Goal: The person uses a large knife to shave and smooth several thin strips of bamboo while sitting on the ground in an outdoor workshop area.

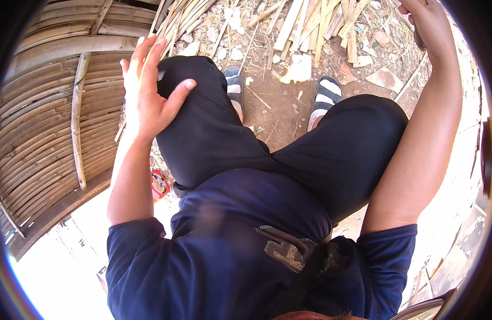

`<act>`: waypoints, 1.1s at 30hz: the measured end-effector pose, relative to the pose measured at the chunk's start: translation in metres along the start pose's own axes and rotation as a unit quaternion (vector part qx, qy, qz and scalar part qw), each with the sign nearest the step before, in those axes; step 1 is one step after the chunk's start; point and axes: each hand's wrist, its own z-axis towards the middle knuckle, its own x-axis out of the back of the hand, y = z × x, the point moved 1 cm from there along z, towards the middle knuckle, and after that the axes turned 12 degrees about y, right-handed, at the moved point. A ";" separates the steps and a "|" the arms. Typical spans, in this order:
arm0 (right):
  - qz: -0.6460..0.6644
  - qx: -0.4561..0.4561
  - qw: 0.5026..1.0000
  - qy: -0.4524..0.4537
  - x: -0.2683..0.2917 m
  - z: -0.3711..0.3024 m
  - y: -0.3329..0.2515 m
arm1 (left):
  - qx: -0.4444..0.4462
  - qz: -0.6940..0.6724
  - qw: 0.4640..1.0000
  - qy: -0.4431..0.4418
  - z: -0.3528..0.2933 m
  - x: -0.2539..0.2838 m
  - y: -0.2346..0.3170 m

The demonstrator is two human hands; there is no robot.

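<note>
My left hand (150,90) is beside and partly over my left knee (190,74), with its thumb spread away from the fingers. Nothing shows in it; whether it touches the knee I cannot tell. At the upper right edge of the picture, my right hand (433,26) is partly cut off, its fingers curled. A dark narrow thing (419,40) shows just under that hand, too little of it to name. Beyond my feet lies a pile of split bamboo strips (315,26), nearest to the right hand's side.
A bamboo slat wall (43,117) with a wooden edge stands close on my left. My sandalled feet (325,96) rest on dirt ground (278,114) strewn with stone pieces and broken shards (385,80). A small red patterned object (159,185) lies by my left hip.
</note>
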 end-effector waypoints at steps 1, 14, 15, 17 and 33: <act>-0.005 -0.001 1.000 -0.012 0.002 0.008 0.010 | 0.026 -0.005 0.998 0.060 -0.007 -0.001 -0.017; -0.026 -0.051 0.998 0.001 -0.032 0.055 0.084 | 0.556 -0.042 0.776 -0.296 -0.312 -0.066 -0.124; -0.008 -0.067 0.998 0.004 -0.035 0.055 0.086 | 0.564 -0.054 0.768 -0.299 -0.334 -0.076 -0.129; 0.034 -0.088 0.995 0.013 -0.042 0.058 0.092 | 0.582 -0.072 0.751 -0.303 -0.366 -0.089 -0.135; 0.238 -0.286 0.927 0.036 -0.061 0.079 0.103 | 0.578 0.060 0.783 -0.223 -0.297 -0.183 -0.315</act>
